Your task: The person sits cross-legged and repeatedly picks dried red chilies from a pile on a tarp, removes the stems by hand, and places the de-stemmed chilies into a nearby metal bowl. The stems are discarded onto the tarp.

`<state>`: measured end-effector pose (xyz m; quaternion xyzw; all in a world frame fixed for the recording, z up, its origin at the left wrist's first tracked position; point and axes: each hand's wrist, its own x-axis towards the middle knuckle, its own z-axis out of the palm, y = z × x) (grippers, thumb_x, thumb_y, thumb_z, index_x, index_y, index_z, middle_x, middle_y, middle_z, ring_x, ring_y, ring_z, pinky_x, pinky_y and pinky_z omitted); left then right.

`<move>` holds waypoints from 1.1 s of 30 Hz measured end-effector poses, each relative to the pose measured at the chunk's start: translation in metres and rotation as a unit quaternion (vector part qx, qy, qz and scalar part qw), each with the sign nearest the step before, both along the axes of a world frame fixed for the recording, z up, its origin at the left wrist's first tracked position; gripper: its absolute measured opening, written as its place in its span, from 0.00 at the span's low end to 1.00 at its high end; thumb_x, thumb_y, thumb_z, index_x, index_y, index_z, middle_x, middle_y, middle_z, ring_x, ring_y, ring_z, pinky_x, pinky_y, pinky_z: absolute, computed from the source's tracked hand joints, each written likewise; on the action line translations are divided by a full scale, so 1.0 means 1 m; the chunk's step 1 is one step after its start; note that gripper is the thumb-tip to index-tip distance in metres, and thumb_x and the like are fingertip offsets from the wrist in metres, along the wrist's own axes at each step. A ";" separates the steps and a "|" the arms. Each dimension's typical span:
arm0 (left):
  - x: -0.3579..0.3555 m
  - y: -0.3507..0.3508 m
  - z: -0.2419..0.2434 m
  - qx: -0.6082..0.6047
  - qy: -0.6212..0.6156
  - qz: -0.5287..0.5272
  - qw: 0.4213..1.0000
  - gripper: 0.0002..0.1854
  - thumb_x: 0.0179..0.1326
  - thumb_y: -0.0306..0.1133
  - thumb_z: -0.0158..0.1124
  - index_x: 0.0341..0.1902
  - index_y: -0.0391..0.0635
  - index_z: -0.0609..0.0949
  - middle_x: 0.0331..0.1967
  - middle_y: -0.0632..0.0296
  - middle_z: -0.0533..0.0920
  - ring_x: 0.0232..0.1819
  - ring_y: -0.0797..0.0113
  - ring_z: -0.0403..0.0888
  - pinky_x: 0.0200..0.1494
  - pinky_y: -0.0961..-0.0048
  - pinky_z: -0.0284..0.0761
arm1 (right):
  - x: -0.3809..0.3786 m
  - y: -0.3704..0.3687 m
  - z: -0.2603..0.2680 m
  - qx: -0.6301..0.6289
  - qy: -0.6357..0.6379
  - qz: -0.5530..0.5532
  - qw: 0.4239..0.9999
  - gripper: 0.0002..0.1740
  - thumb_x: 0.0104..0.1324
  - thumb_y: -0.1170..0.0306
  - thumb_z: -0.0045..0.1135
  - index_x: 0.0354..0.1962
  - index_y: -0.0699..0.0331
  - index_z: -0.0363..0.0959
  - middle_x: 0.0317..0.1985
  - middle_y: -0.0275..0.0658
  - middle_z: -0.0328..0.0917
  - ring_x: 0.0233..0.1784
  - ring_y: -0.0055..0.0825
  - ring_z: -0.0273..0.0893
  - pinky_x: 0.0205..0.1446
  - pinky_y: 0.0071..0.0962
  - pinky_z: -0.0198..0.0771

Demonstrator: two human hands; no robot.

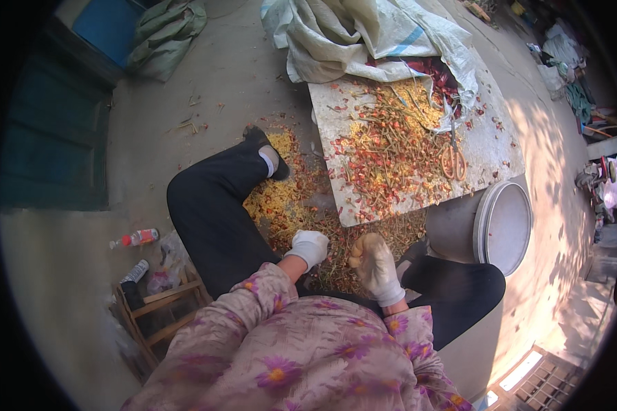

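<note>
My left hand (310,247), in a white knit glove, is held as a loose fist above the littered ground between my legs. Beside it, my right hand (374,264) wears a glove with a yellow-stained palm and has its fingers curled inward. Whether either hand holds something small is hidden. Beyond them lies a pale board (347,218) strewn with chili stems, red scraps and yellow seeds (385,154). Scissors (453,146) with orange-brown handles rest on its right side. Dried red chilies (439,72) show at the mouth of a white woven sack (334,46).
A lidded grey bucket (452,226) lies on its side by my right knee. Seeds and stems (272,205) cover the ground near my left shoe (283,172). To the left are a red-capped plastic bottle (141,237) and a wooden slatted chair (172,329). A green sack (167,38) lies farther off.
</note>
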<state>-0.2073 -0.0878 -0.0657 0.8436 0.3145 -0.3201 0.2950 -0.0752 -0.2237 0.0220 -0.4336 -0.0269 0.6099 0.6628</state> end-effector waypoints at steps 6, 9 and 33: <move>0.010 0.072 -0.099 0.057 -0.027 0.429 0.901 0.15 0.64 0.41 0.62 0.46 0.47 0.87 0.49 0.50 0.87 0.53 0.46 0.85 0.55 0.53 0.79 | 0.013 0.003 -0.020 -0.034 0.054 -0.004 0.998 0.13 0.72 0.63 0.56 0.45 0.62 0.69 0.39 0.38 0.76 0.36 0.27 0.78 0.28 0.19 0.69; 0.015 0.095 -0.143 0.097 -0.041 0.552 0.827 0.17 0.63 0.43 0.67 0.48 0.44 0.85 0.49 0.47 0.87 0.52 0.44 0.84 0.55 0.52 0.78 | 0.022 0.003 -0.032 -0.081 0.075 -0.019 0.994 0.14 0.72 0.67 0.53 0.51 0.64 0.70 0.42 0.40 0.80 0.35 0.28 0.84 0.26 0.18 0.73; 0.020 0.172 -0.157 0.108 -0.066 0.377 0.917 0.18 0.62 0.36 0.59 0.54 0.43 0.83 0.52 0.40 0.84 0.57 0.40 0.81 0.59 0.53 0.76 | 0.068 -0.016 -0.020 -0.086 -0.036 -0.225 0.970 0.19 0.79 0.61 0.49 0.55 0.68 0.72 0.29 0.32 0.76 0.26 0.21 0.78 0.21 0.16 0.69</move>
